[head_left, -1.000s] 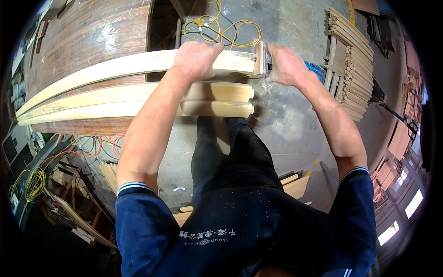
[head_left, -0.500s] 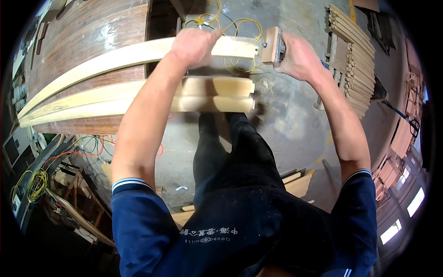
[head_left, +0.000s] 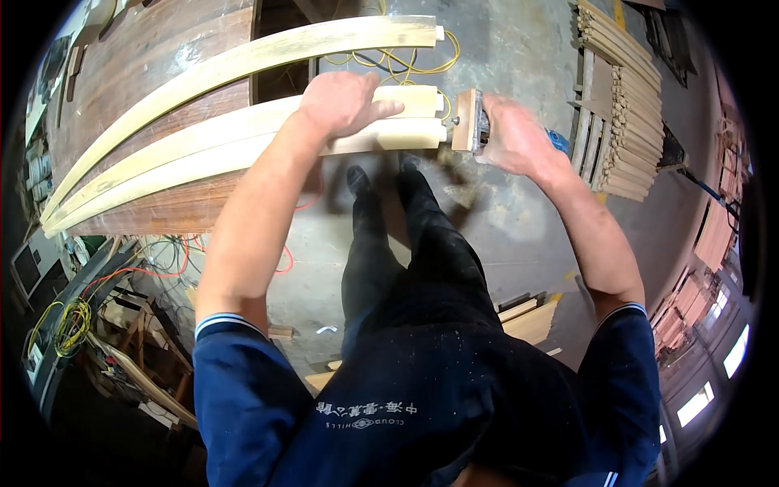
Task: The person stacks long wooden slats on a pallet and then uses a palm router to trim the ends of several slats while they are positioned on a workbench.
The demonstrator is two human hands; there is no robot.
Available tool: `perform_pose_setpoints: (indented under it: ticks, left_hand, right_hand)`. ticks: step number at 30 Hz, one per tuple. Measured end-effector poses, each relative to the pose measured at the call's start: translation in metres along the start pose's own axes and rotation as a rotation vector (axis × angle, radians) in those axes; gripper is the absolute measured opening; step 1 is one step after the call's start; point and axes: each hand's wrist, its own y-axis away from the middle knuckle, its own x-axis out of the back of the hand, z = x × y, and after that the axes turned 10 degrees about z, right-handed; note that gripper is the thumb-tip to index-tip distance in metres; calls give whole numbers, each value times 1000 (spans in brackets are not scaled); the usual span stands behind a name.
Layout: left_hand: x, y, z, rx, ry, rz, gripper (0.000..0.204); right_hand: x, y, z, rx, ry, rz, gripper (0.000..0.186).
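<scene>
Three long curved pale wooden slats lie side by side, their left ends meeting over the table. My left hand (head_left: 341, 105) grips the middle slat (head_left: 418, 101) near its right end, thumb stretched along the top. Against it, on my side, lies the near slat (head_left: 389, 135). The far slat (head_left: 324, 40) sits apart with no hand on it. Each right end shows a small tenon. My right hand (head_left: 519, 134) is closed around a power tool with a wooden plate (head_left: 466, 120) and a short bit. The bit points at the slats' ends; whether it touches one I cannot tell.
The brown table (head_left: 178, 57) carries the slats' left part; their right ends overhang the floor. Yellow cable (head_left: 446, 57) loops on the floor beyond. A stack of wooden pieces (head_left: 629, 130) stands at right. Coiled cords (head_left: 75, 325) hang at lower left, and boards (head_left: 531, 321) lie behind my legs.
My left hand has let go of the far slat and taken hold of the middle one. My right hand has brought the power tool from the far slat's end toward the nearer pair.
</scene>
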Motion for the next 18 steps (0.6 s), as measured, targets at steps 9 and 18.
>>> perform_pose_setpoints:
  ticks: [9,18]
  left_hand:
    - [18,-22,-4,137,227,-184,81]
    - [17,-17,-2,143,185,-154,82]
  right_hand:
    - [-4,-14,-5,66,115,-30,42]
    - [-9,-28,-10,145,197,-64,40]
